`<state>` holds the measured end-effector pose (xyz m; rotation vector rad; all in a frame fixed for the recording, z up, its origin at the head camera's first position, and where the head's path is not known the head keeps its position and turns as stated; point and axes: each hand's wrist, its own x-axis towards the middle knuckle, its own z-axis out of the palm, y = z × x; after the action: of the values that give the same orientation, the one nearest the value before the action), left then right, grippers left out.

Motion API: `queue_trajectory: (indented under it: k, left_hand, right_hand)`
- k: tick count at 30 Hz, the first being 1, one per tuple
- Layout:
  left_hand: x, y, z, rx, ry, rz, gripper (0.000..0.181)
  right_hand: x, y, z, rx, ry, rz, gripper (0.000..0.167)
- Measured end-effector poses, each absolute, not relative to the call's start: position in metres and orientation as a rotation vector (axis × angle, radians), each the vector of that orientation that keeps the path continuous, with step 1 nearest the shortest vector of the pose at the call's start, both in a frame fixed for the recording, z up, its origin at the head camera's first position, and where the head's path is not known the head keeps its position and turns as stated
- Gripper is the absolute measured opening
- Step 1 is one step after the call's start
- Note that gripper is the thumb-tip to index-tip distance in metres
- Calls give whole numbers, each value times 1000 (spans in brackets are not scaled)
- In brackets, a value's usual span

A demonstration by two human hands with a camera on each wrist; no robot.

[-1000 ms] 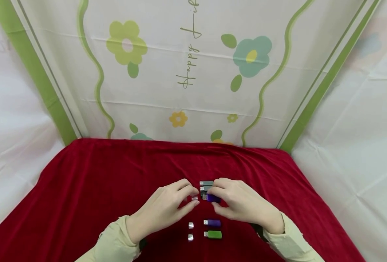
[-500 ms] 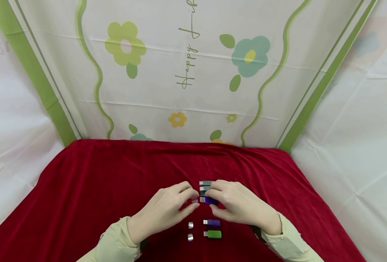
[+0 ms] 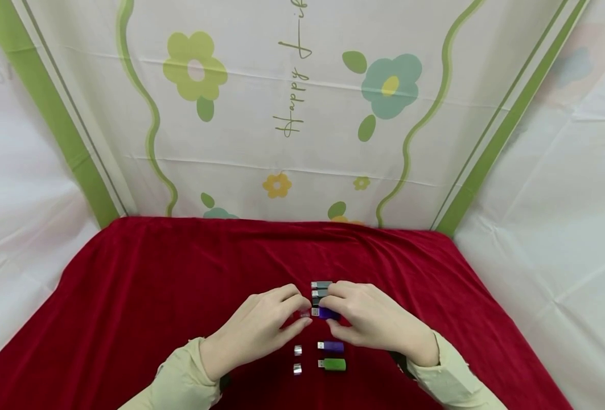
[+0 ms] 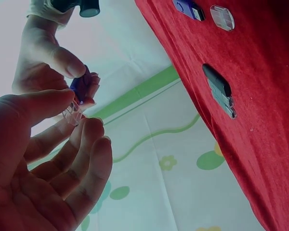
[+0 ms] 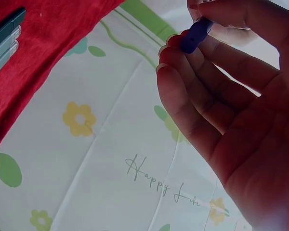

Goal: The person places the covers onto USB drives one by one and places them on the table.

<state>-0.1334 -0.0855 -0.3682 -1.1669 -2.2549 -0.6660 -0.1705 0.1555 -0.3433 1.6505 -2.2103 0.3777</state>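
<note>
My left hand [image 3: 266, 319] pinches a clear plastic cap [image 4: 72, 115] between thumb and fingertips, partly hidden by them. Opposite it, my right hand [image 3: 374, 319] holds a purple USB flash drive [image 3: 328, 313] between thumb and fingers, its metal plug pointing left at the cap. In the head view a small gap shows between plug and cap. Both are held above the cloth, as the wrist views show. Nearer me lie a second purple flash drive [image 3: 331, 346] and a green flash drive [image 3: 334, 364]. To their left lie two loose clear caps [image 3: 297, 351].
Beyond the hands, grey-green flash drives [image 3: 321, 285] with clear caps on lie side by side with a dark one [image 4: 216, 79], partly covered by my right hand. Red cloth [image 3: 179, 273] covers the table. A printed white curtain [image 3: 302, 154] stands behind it.
My right hand has brought the purple flash drive slightly left and nearer me, narrowing the gap to the cap. The left hand has barely moved. The last half second shows almost no motion.
</note>
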Motion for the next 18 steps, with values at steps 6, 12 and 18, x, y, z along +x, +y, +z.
queue_trajectory:
  k: [6,12,18]
  left_hand:
    - [-133,-86,-368,-1164,-2255,-653,12]
    - [-133,-85,-369,-1173,-2240,-655,12]
    - [-132,-84,-369,-1188,-2242,-655,13]
  right_hand:
    - [-170,154,-344,1667,-2191,383,19]
    - [-169,152,-344,1672,-2195,377,18]
    - [-168,152,-344,1673,-2202,372,18]
